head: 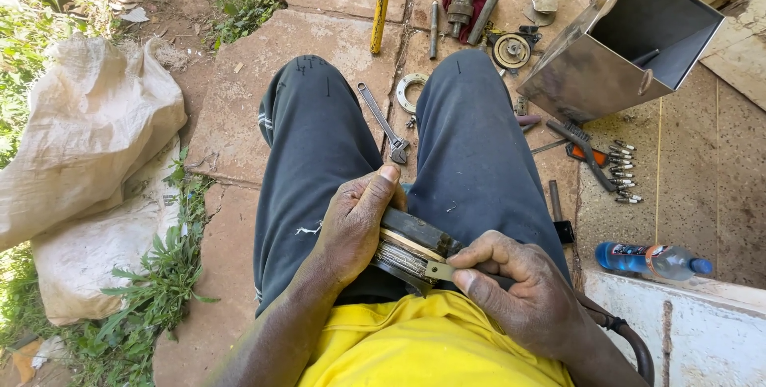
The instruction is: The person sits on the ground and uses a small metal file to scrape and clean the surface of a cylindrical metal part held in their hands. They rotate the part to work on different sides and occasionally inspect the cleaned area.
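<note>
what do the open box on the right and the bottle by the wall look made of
The open box: sheet metal by the look, bare grey with a dull sheen, thin folded walls and sharp edges; likely steel or galvanised, hard to tell. The bottle: clear plastic, see-through body with a blue tint and a blue cap.

The person wears a bright yellow shirt [423, 343] and dark grey-blue trousers [319, 155] with small white marks and a frayed spot just left of the left hand [355, 223] fingers, and both forearms are bare, without sleeves.
</note>
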